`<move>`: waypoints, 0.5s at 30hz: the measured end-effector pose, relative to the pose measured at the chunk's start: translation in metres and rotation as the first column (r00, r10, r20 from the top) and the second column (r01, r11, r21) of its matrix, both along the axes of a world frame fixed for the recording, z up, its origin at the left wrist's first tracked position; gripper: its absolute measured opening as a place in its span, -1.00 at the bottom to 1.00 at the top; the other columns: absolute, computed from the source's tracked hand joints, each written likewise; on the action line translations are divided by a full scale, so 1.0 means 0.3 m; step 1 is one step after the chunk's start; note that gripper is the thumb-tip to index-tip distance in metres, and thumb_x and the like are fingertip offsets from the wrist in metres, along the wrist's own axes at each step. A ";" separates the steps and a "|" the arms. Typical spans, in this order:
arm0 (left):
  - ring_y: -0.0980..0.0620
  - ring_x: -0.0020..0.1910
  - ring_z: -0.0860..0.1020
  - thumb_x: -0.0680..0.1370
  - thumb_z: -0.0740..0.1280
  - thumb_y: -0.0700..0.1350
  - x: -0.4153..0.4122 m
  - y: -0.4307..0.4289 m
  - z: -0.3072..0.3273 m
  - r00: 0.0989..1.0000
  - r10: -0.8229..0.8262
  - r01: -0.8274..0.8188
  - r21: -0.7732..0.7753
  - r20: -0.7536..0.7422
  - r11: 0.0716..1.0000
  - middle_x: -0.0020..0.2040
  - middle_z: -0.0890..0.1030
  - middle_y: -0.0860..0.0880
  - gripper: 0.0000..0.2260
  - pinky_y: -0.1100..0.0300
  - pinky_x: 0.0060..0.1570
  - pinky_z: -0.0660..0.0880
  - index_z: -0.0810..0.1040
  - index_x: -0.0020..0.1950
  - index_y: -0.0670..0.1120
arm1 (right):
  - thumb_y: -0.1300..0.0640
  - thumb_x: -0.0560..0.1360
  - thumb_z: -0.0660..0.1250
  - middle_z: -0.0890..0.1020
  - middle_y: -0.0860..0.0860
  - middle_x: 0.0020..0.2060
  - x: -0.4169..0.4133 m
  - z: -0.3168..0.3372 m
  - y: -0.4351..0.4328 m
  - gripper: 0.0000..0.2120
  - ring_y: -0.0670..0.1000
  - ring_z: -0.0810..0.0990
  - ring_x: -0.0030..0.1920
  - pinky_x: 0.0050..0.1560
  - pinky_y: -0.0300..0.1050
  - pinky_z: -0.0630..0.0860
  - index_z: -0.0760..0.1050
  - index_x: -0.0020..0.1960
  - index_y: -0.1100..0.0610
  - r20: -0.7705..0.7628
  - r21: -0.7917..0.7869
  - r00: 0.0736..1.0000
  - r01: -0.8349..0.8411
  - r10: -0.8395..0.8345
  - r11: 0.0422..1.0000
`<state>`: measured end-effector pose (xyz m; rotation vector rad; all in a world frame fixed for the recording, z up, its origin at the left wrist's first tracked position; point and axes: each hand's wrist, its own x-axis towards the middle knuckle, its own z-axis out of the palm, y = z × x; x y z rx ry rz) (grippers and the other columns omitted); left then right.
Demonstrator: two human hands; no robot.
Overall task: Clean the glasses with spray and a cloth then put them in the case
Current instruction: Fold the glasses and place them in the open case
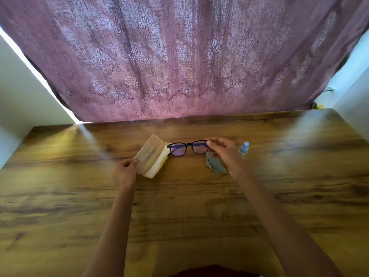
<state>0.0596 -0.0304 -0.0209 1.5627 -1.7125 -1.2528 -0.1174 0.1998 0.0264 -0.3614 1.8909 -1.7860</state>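
My right hand [223,152] pinches the glasses [188,147] by one end. My left hand [124,172] grips the open case [151,156], fingers apparently curled round its lid.

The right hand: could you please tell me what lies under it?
A grey cloth shows beneath the right hand, on the table; the hand covers its far part.
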 end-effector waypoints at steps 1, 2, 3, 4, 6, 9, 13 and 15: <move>-0.11 -0.01 0.62 0.54 0.35 -0.09 -0.012 0.008 0.004 0.999 -0.046 0.047 -0.027 0.012 0.999 0.02 0.67 -0.13 -0.78 -0.10 0.07 0.56 0.63 0.11 -0.17 | 0.17 0.52 0.36 0.67 0.00 -0.09 -0.001 0.001 0.001 -0.90 -0.12 0.59 -0.14 -0.23 -0.36 0.52 0.61 -0.01 0.01 -0.008 0.009 1.000 -0.002 0.002 1.000; -0.09 -0.03 0.62 0.54 0.35 -0.09 -0.024 0.019 0.010 0.995 -0.090 0.092 -0.060 0.034 0.994 0.01 0.67 -0.12 -0.78 -0.09 0.05 0.57 0.64 0.11 -0.16 | 0.17 0.52 0.36 0.67 0.00 -0.09 -0.001 0.003 0.003 -0.89 -0.12 0.59 -0.14 -0.23 -0.35 0.52 0.62 0.00 0.02 -0.019 0.017 1.000 -0.008 0.008 1.000; -0.07 -0.05 0.62 0.54 0.35 -0.10 -0.037 0.030 0.016 0.989 -0.133 0.138 -0.098 0.057 0.986 0.00 0.68 -0.10 -0.79 -0.06 0.03 0.58 0.65 0.11 -0.15 | 0.16 0.52 0.36 0.67 0.00 -0.09 -0.002 0.004 0.004 -0.89 -0.13 0.58 -0.13 -0.23 -0.35 0.51 0.62 0.02 0.04 -0.033 0.027 0.999 -0.017 0.018 0.999; -0.03 -0.07 0.61 0.54 0.35 -0.11 -0.050 0.041 0.021 0.982 -0.175 0.184 -0.137 0.075 0.973 -0.01 0.69 -0.08 -0.81 -0.01 0.01 0.58 0.65 0.10 -0.13 | 0.16 0.52 0.36 0.67 0.00 -0.09 -0.003 0.005 0.005 -0.88 -0.14 0.58 -0.13 -0.23 -0.35 0.51 0.62 0.03 0.05 -0.048 0.039 0.998 -0.030 0.031 0.999; 0.03 -0.11 0.59 0.54 0.35 -0.15 -0.081 0.066 0.034 0.961 -0.254 0.271 -0.207 0.105 0.940 -0.03 0.69 -0.07 -0.83 0.13 -0.06 0.53 0.67 0.07 -0.14 | 0.15 0.51 0.37 0.68 -0.02 -0.09 -0.005 0.008 0.007 -0.88 -0.17 0.58 -0.13 -0.25 -0.36 0.49 0.63 0.03 0.05 -0.071 0.077 0.995 -0.058 0.064 0.995; 0.09 -0.17 0.54 0.53 0.37 -0.17 -0.125 0.093 0.051 0.936 -0.324 0.350 -0.263 0.138 0.899 -0.08 0.69 -0.08 -0.85 0.25 -0.15 0.40 0.68 0.03 -0.18 | 0.12 0.50 0.38 0.67 -0.08 -0.09 -0.008 0.005 0.007 -0.90 -0.19 0.59 -0.11 -0.26 -0.36 0.46 0.61 -0.02 -0.04 -0.068 0.170 0.992 -0.095 0.108 0.981; 0.10 -0.19 0.52 0.53 0.36 -0.16 -0.157 0.101 0.055 0.912 -0.365 0.407 -0.289 0.189 0.867 -0.09 0.69 -0.08 -0.84 0.25 -0.16 0.37 0.67 0.06 -0.16 | 0.08 0.50 0.38 0.65 -0.12 -0.09 -0.004 -0.025 -0.004 -0.92 -0.18 0.57 -0.06 -0.20 -0.33 0.43 0.59 -0.02 -0.07 -0.043 0.263 0.990 -0.122 0.137 0.957; 0.09 -0.19 0.52 0.53 0.36 -0.18 -0.165 0.105 0.053 0.905 -0.380 0.423 -0.300 0.194 0.855 -0.09 0.69 -0.09 -0.85 0.25 -0.16 0.39 0.67 0.04 -0.17 | 0.06 0.50 0.38 0.63 -0.13 -0.10 0.003 -0.040 -0.014 -0.91 -0.20 0.55 -0.08 -0.23 -0.34 0.41 0.58 0.01 -0.05 -0.029 0.291 0.989 -0.129 0.144 0.948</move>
